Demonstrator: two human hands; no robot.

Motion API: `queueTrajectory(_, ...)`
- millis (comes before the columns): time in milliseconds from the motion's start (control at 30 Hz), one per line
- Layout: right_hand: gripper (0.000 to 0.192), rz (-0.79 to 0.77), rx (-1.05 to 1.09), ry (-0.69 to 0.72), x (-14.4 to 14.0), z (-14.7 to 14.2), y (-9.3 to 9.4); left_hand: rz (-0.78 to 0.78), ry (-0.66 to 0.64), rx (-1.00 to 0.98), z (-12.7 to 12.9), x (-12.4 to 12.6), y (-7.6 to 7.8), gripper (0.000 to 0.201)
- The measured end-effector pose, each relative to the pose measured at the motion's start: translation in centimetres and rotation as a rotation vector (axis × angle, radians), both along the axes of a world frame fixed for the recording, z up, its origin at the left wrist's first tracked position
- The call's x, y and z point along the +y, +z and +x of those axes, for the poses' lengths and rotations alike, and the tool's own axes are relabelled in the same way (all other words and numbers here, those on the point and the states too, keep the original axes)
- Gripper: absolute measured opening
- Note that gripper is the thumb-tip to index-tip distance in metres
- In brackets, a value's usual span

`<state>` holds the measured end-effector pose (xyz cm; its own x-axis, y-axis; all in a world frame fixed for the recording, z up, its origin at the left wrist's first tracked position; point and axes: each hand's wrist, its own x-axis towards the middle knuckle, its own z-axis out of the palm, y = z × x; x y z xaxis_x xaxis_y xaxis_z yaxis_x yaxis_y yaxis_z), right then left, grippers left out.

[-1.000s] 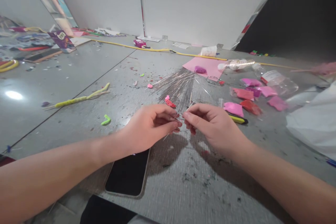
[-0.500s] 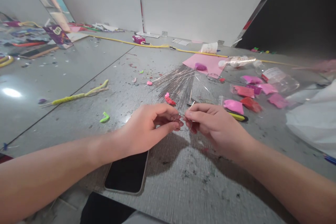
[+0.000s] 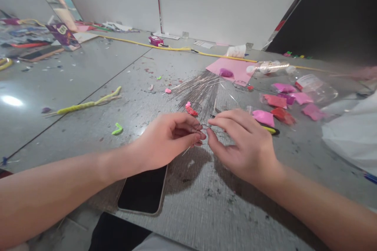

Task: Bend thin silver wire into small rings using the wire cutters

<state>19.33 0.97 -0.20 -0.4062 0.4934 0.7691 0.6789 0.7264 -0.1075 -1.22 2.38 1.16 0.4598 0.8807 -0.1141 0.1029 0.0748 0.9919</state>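
My left hand (image 3: 165, 139) is closed in a pinch on a thin wire (image 3: 186, 151), whose end pokes out below the fingers. Close to its fingertips, my right hand (image 3: 246, 147) has thumb and forefinger apart, around the wire's other side; whether they touch it is hard to see. Just beyond both hands lies a spread bundle of thin metal wires (image 3: 200, 90). A red and pink clay piece (image 3: 191, 110) rests at the near end of that bundle. Under my left wrist is a dark phone (image 3: 143, 192).
Several bags of pink and red clay (image 3: 263, 117) lie at right, near a yellow and black tool (image 3: 271, 129) and clear bottles (image 3: 315, 86). A yellow-green wrapped stem (image 3: 85, 106) and a green clay bit (image 3: 117, 129) are at left. Pink paper (image 3: 215, 66) lies behind the wires.
My right thumb and fingers have parted from their pinch. The wire end now points down below my left hand, which keeps its grip. The view has shifted slightly.
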Motion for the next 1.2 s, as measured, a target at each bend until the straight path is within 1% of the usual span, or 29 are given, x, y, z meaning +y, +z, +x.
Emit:
queueTrajectory(133,0.013,0.006,-0.042,-0.009,-0.2,-0.2,-0.3,0.058,-0.024,-0.004,0.0,-0.2,0.0,0.012)
queueTrajectory(233,0.009,-0.069,-0.021,0.011,-0.3,-0.3,-0.2,0.148,-0.035,0.053,0.0,-0.2,0.1,0.011)
queueTrajectory(300,0.009,-0.189,0.000,0.033,-0.3,-0.2,0.2,0.222,-0.040,0.094,-0.2,-0.1,0.1,0.009)
queueTrajectory(400,0.010,-0.439,0.062,0.068,-0.1,-0.1,0.8,0.279,-0.027,0.126,-0.3,0.0,0.0,0.009)
queueTrajectory(467,0.009,-0.566,0.125,0.079,0.0,0.0,1.0,0.246,-0.009,0.108,-0.3,0.1,-0.2,0.009)
queueTrajectory(533,0.011,-0.643,0.185,0.068,0.1,0.0,1.1,0.185,0.003,0.079,-0.2,0.3,-0.3,0.011)
queueTrajectory(633,0.012,-0.688,0.228,0.049,0.0,-0.1,1.0,0.143,-0.008,0.062,-0.1,0.4,-0.5,0.010)
queueTrajectory(800,0.014,-0.686,0.209,0.085,-0.1,-0.3,1.2,0.160,-0.028,0.070,-0.1,0.3,-0.2,0.008)
queueTrajectory(900,0.014,-0.726,0.214,0.055,-0.3,-0.3,1.3,0.164,-0.028,0.081,-0.2,0.2,0.0,0.009)
queueTrajectory(1067,0.009,-0.857,0.360,-0.002,-0.5,-0.5,1.4,0.128,-0.023,0.057,0.0,0.2,0.0,0.010)
queueTrajectory(1133,0.008,-0.875,0.390,0.003,-0.5,-0.5,1.4,0.113,-0.022,0.054,0.0,0.2,-0.1,0.009)
queueTrajectory(1200,0.006,-0.861,0.419,0.018,-0.4,-0.5,1.4,0.101,-0.017,0.075,-0.1,0.2,-0.1,0.011)
